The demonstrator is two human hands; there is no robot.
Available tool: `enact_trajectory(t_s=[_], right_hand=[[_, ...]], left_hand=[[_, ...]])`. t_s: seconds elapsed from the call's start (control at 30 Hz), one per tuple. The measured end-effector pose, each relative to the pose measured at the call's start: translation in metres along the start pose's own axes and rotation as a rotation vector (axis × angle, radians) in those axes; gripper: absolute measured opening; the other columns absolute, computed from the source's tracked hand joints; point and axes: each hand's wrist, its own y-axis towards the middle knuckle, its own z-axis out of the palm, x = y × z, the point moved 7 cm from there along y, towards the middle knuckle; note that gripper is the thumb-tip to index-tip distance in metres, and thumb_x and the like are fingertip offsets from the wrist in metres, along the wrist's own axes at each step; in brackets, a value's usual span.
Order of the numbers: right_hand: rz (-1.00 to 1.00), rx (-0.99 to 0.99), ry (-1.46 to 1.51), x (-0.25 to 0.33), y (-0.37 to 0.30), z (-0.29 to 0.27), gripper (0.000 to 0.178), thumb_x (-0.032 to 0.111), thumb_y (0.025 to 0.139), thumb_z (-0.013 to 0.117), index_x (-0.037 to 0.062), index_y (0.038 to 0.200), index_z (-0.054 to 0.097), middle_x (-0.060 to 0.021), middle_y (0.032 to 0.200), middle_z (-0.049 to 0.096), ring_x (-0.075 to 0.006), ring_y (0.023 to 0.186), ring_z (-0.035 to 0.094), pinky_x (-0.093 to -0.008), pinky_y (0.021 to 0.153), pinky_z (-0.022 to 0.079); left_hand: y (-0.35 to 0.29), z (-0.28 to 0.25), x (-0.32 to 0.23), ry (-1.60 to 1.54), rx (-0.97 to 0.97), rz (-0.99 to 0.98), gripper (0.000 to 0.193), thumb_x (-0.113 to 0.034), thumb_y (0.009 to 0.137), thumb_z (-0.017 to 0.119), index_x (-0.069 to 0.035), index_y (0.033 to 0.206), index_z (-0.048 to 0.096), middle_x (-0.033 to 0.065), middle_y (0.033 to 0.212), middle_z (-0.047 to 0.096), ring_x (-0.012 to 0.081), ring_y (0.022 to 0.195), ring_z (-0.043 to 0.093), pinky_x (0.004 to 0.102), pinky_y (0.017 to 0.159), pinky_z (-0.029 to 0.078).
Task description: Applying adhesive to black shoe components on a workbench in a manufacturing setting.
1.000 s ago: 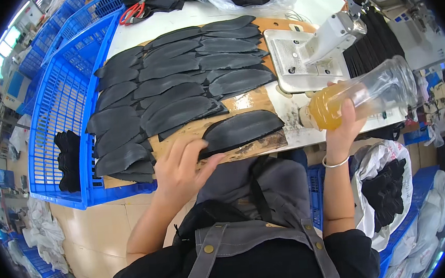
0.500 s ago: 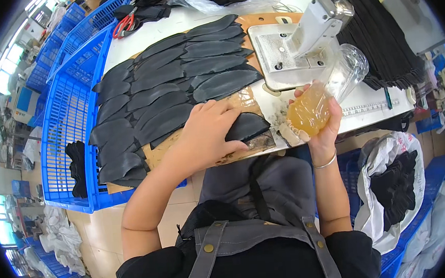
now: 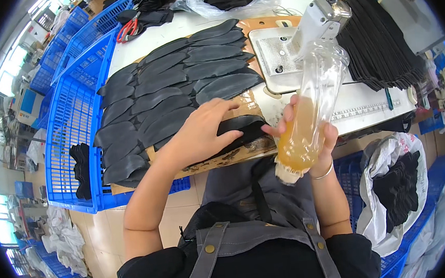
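My right hand (image 3: 321, 141) is wrapped round a clear plastic bottle (image 3: 312, 113) with cloudy yellow liquid in its lower part. Its crusted pale end points down toward me. One finger of that hand reaches to the right tip of a black leaf-shaped piece (image 3: 250, 121) at the near edge of a brown board (image 3: 203, 164). The piece's upper edge looks raised, with a darker face below. My left hand (image 3: 200, 127) lies over its left part, fingers spread and thumb on it. Rows of similar black pieces (image 3: 160, 78) overlap on the board beyond.
A white post machine (image 3: 308, 33) stands behind the bottle, beside a stack of black strips (image 3: 376, 38). Blue baskets (image 3: 68, 135) stand at the left, with red-handled scissors (image 3: 129, 28) on the table's far left. A white sack (image 3: 368, 200) of black pieces is at the lower right.
The bottle has swung up from lying away to stand more upright, its liquid running to the lower end. My left hand has shifted slightly down-left, and a right finger has come to the piece.
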Motion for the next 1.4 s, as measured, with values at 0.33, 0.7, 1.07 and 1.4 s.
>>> enact_trajectory(t_s=[0.33,0.7,1.07,1.4], right_hand=[[-0.005,0.027,-0.013,-0.001,-0.001,0.028,0.077,0.042,0.067,0.068,-0.0003,0.124,0.037,-0.0166,0.098,0.053,-0.0309,0.090,0.060,-0.0502,0.096,0.041],[0.034,-0.023,-0.038,-0.009,0.001,-0.001,0.071,0.041,0.075,0.061,0.0029,0.129,0.035,-0.0140,0.106,0.052,-0.0319,0.101,0.057,-0.0515,0.102,0.034],[0.048,-0.062,0.093,-0.009,-0.004,-0.003,0.069,0.041,0.074,0.062,0.0048,0.127,0.036,-0.0125,0.105,0.052,-0.0302,0.099,0.058,-0.0529,0.101,0.035],[0.062,-0.100,0.038,-0.002,-0.015,-0.002,0.071,0.043,0.071,0.064,0.0057,0.126,0.038,-0.0118,0.102,0.052,-0.0299,0.096,0.058,-0.0543,0.100,0.036]], left_hand=[[-0.008,-0.011,-0.013,0.115,-0.263,0.065,0.022,-0.012,0.070,0.069,-0.005,0.080,0.051,0.0116,0.105,0.053,0.0301,0.102,0.050,0.0372,0.088,0.039],[-0.050,-0.105,0.060,-0.599,-0.883,-0.285,0.016,-0.015,0.079,0.068,-0.002,0.086,0.061,-0.0008,0.080,0.058,0.0056,0.074,0.051,0.0208,0.066,0.039],[0.115,-0.090,0.050,0.809,-0.845,0.139,0.023,-0.023,0.068,0.068,-0.004,0.079,0.061,0.0142,0.106,0.055,0.0297,0.099,0.050,0.0412,0.084,0.038],[0.114,-0.077,0.071,0.604,-0.660,0.074,0.016,-0.018,0.075,0.066,-0.005,0.085,0.064,0.0091,0.097,0.061,0.0270,0.096,0.056,0.0362,0.084,0.043]])
